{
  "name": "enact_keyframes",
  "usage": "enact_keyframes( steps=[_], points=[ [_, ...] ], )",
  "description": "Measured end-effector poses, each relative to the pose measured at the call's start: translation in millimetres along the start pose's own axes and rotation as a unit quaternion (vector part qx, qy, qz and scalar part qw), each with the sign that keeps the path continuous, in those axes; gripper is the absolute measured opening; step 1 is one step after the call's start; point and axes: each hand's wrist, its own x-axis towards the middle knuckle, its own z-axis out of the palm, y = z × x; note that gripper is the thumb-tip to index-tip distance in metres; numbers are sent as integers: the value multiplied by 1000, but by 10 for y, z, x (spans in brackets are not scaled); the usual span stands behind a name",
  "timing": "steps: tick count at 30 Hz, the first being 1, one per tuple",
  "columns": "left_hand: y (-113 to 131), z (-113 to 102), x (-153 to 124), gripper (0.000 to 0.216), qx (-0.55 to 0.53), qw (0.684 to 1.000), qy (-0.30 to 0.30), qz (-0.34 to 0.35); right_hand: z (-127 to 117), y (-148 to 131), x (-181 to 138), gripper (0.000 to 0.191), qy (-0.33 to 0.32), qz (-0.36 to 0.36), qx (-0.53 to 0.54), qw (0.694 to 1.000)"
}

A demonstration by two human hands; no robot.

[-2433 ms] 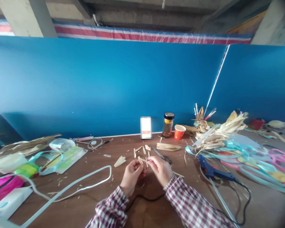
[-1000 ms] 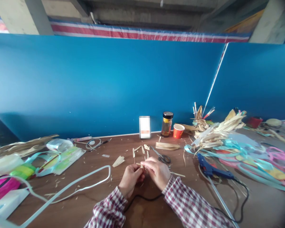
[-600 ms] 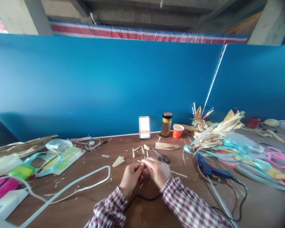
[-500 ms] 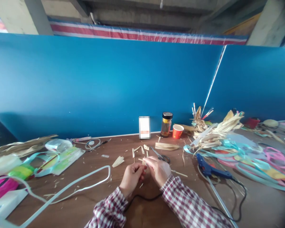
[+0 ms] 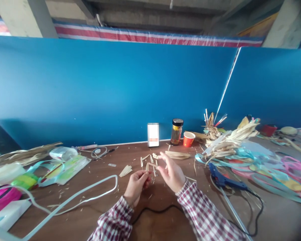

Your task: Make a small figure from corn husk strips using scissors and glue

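My left hand hovers just above the brown table, its fingers pinched on a thin pale husk strip. My right hand is raised a little higher, thumb and forefinger pinching the other end of that strip, the remaining fingers spread upward. Several cut husk pieces lie on the table just beyond both hands. A folded husk piece lies left of them.
A blue glue gun with a black cable lies to the right. A jar, an orange cup, a husk pile and ribbons fill the back right. A white band, packets and a pink spool lie left.
My right hand has lifted and moved away from the left, its fingers opening upward, and the husk strip now stretches between both hands. It now covers the scissors behind it.
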Motion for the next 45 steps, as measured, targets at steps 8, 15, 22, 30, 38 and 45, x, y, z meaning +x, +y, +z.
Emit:
enact_keyframes(
  steps=[8,15,22,30,38,45],
  points=[
    [-130,51,5,22,126,989,-57,51,124,-59,-83,25,-135,9,36,990],
    [-122,48,-13,37,157,986,-46,16,113,-86,-95,25,-123,25,38,991],
    [-170,24,16,34,154,986,-56,29,132,-59,-92,23,-147,42,45,987],
    [-97,36,-44,36,140,987,-80,25,111,-21,-74,25,-112,47,-53,991],
    [-57,98,-98,37,139,985,-95,40,-144,222,90,28,34,130,-143,981],
    [-29,-1,12,39,65,996,19,60,-60,-20,0,43,-56,3,71,996]
  ],
)
